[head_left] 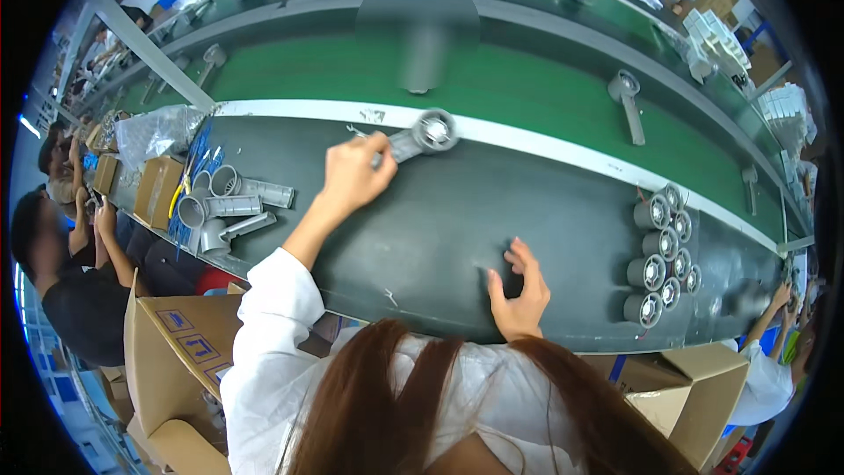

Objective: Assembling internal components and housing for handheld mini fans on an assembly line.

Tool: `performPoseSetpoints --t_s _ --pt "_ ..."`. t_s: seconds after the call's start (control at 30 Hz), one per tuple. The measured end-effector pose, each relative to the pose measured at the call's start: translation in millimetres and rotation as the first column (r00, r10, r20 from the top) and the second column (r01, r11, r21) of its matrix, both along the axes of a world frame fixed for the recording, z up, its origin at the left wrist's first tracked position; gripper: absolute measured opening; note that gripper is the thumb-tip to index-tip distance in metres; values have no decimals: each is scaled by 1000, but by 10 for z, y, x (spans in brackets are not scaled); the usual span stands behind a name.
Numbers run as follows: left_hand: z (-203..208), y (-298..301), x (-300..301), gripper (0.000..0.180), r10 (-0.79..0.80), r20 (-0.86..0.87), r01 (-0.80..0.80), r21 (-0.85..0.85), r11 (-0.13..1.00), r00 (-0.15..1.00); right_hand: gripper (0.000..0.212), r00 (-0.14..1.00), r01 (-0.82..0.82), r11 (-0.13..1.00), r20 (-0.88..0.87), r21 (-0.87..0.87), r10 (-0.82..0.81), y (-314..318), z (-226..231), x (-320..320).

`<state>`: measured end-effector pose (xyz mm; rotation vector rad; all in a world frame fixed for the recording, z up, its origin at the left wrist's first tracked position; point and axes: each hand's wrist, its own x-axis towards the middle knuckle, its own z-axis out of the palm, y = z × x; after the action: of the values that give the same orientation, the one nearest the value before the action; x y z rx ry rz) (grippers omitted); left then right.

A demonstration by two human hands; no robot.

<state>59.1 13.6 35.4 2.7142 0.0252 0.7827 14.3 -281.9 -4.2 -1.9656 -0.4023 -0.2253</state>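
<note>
Fingers of the left hand are bent closed around the handle of a smooth grey plastic handled unit, whose round head shows pale vanes about a central hub. That head overlaps the straight white rail in view; whether they touch, I cannot tell. Above the matte dark worktop, the right hand is loosely curved, thumb and fingers parted, with nothing between them. Over to the right, short grey cylindrical housings with pale spoked faces stand packed in uneven rows. To the left lie grey plastic shells with hollow round collars and trough-like handles, near thin blue wires, a brown cardboard box and a crinkled clear plastic bag. Beyond the rail, a flat green belt carries a grey round-headed piece with a straight handle. Blue square pictograms, one with upward arrows, are printed on the open brown cardboard carton at lower left; the rail's small dark marks are too faint to read.
</note>
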Motion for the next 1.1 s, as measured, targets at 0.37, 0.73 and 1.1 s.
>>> performPoseSetpoints --t_s 0.37,0.73,1.1 --pt "-446 1449 1163 22 573 120 -533 -256 807 810 33 987 -148 989 -54 16 148 35 47 20" --pt "-175 1823 1296 26 625 470 -650 -134 748 623 29 974 -137 985 -167 107 154 -43 35 36" --pt "752 1402 -762 16 779 -372 -758 241 606 504 33 964 -219 974 -142 55 225 39 42 20"
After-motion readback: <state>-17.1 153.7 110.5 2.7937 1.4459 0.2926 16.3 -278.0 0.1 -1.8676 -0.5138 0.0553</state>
